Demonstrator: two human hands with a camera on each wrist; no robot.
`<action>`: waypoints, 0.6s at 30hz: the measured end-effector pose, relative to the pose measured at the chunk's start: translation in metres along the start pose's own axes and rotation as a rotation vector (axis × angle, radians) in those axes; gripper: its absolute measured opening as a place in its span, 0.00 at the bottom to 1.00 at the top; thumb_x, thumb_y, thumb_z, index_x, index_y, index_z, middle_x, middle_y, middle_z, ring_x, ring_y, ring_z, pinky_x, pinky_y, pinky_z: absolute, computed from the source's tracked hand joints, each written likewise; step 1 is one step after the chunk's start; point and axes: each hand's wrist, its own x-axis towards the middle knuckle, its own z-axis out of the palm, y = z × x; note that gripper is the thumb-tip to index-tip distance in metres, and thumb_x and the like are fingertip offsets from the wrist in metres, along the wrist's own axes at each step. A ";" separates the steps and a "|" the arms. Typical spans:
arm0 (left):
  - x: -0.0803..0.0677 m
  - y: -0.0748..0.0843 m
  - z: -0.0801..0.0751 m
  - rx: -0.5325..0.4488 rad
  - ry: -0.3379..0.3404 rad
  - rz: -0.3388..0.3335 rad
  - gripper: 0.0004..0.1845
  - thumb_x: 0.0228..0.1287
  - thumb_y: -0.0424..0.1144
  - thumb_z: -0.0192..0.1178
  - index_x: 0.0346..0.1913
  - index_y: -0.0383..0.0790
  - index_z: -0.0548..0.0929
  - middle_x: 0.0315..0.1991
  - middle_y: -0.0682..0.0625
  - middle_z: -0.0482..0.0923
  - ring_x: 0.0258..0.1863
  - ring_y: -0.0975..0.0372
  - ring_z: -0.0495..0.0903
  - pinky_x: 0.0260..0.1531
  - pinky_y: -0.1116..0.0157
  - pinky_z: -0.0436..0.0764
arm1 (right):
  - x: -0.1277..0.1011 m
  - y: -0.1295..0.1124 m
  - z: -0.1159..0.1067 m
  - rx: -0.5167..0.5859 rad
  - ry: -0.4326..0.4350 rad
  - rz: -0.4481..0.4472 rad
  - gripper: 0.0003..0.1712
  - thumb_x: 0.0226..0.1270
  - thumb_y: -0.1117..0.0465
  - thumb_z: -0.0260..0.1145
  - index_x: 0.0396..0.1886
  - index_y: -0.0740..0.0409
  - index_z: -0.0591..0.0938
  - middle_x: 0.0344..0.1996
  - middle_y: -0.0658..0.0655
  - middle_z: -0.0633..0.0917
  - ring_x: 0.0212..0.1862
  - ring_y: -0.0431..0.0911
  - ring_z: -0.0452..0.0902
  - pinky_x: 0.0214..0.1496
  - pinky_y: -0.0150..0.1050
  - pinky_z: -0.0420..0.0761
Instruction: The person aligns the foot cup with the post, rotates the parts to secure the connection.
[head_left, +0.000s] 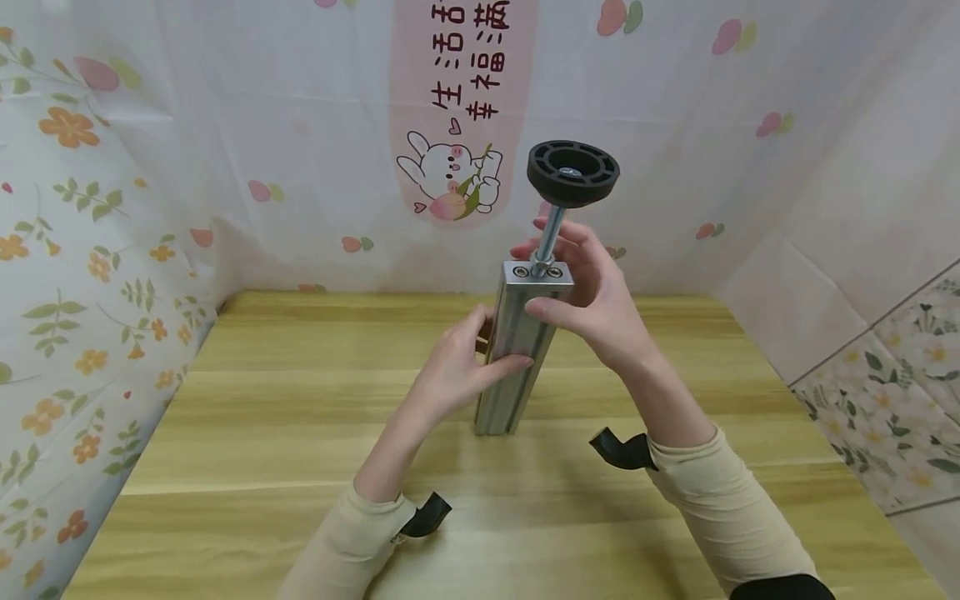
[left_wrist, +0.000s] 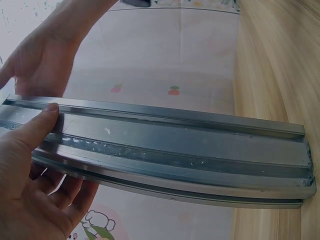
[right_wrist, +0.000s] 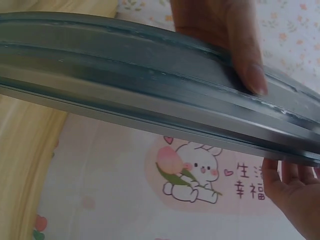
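A silver aluminium profile [head_left: 516, 350] with long slots stands slightly tilted over the wooden table. From its top end rises a threaded rod with a nut [head_left: 542, 260], carrying a black round levelling foot [head_left: 573, 173]. My left hand [head_left: 457, 367] grips the profile partway up, thumb across the near face and fingers behind; the left wrist view shows its thumb [left_wrist: 37, 127] flat on the metal. Around the top end, my right hand [head_left: 592, 292] holds the profile, its thumb at the near edge and its fingers behind, by the rod. In the right wrist view, its fingers [right_wrist: 292, 185] touch the profile's edge.
The wooden table [head_left: 262, 433] spreads below. A printed cloth [head_left: 300, 183] with a rabbit picture hangs at the back, and a flowered cloth [head_left: 82, 292] hangs on the left. Short black curved pieces stick out from both sleeves [head_left: 720, 500].
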 end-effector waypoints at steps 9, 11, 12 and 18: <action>0.002 -0.003 -0.003 0.024 -0.006 -0.004 0.25 0.60 0.44 0.74 0.57 0.41 0.78 0.46 0.48 0.86 0.42 0.57 0.85 0.45 0.58 0.86 | -0.012 0.018 0.001 -0.144 0.004 0.047 0.37 0.56 0.75 0.74 0.66 0.59 0.73 0.55 0.50 0.81 0.49 0.45 0.80 0.52 0.36 0.81; 0.002 -0.003 -0.003 0.026 -0.013 -0.018 0.25 0.60 0.45 0.74 0.57 0.41 0.78 0.47 0.48 0.86 0.43 0.57 0.86 0.45 0.56 0.86 | -0.013 0.021 0.001 -0.172 -0.004 0.048 0.35 0.57 0.74 0.74 0.65 0.59 0.74 0.53 0.49 0.82 0.49 0.45 0.81 0.52 0.35 0.81; 0.002 -0.003 -0.004 0.028 -0.018 -0.024 0.25 0.60 0.45 0.74 0.57 0.42 0.78 0.47 0.48 0.87 0.43 0.57 0.86 0.46 0.55 0.86 | -0.014 0.022 0.001 -0.178 -0.008 0.048 0.34 0.58 0.74 0.74 0.65 0.60 0.74 0.53 0.49 0.82 0.49 0.45 0.82 0.52 0.35 0.81; 0.002 -0.007 -0.006 0.081 -0.078 -0.057 0.28 0.59 0.50 0.74 0.58 0.45 0.78 0.47 0.51 0.87 0.44 0.58 0.86 0.47 0.55 0.85 | -0.016 0.026 0.001 -0.187 -0.018 0.041 0.34 0.60 0.74 0.72 0.67 0.63 0.74 0.52 0.49 0.83 0.49 0.45 0.82 0.52 0.36 0.83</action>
